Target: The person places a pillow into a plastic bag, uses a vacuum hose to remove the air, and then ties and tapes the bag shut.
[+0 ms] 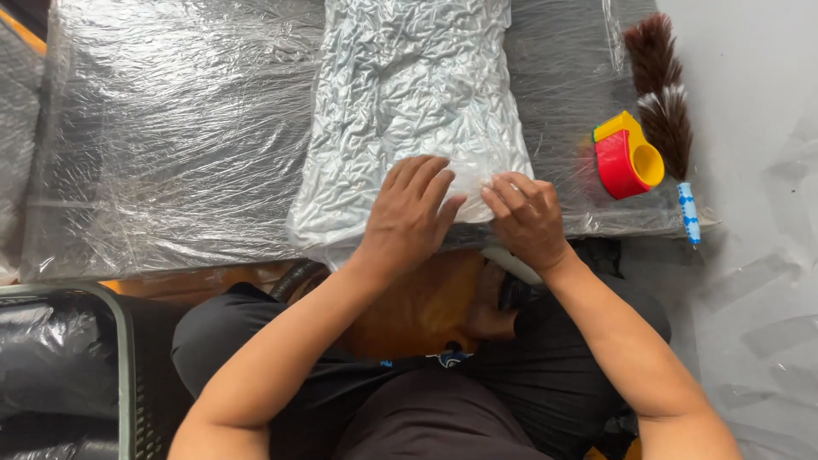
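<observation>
Crinkled silver foil bag (409, 111), plastic-wrapped, both hands pressing its edge

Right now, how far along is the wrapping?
Done: the foil bundle lies under clear film. In hand: left hand and right hand press its near edge. Left: that edge looks loose; the tape dispenser sits untouched.
</observation>
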